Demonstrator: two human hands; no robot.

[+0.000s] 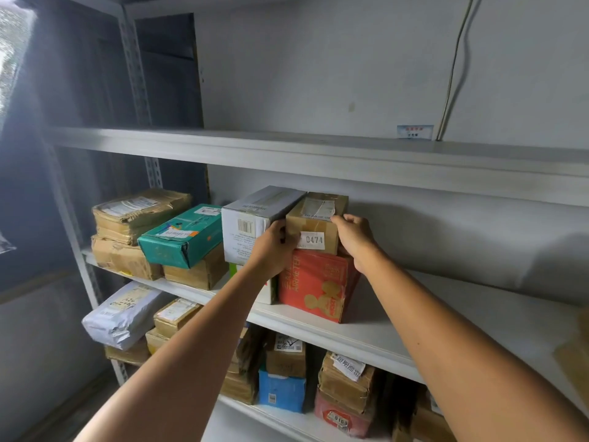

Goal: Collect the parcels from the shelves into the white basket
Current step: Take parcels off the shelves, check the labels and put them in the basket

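Parcel storeroom, grey metal shelving [318,154], stacked labelled parcels [178,237], bare wall [318,65]

left hand [271,247]: fingertips tucked out of my sight beside the brown box [314,223].
upper-shelf label [415,131]: print too small for me to read.
right-edge parcel [575,362]: cut off, blurred.
low white carton [270,293]: mostly behind the left forearm.

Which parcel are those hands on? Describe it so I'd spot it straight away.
On the middle shelf sits a red carton. The small brown box lies on top of it, beside a white box, held between the left hand and right hand. It alone bears a white sticker reading 0474.
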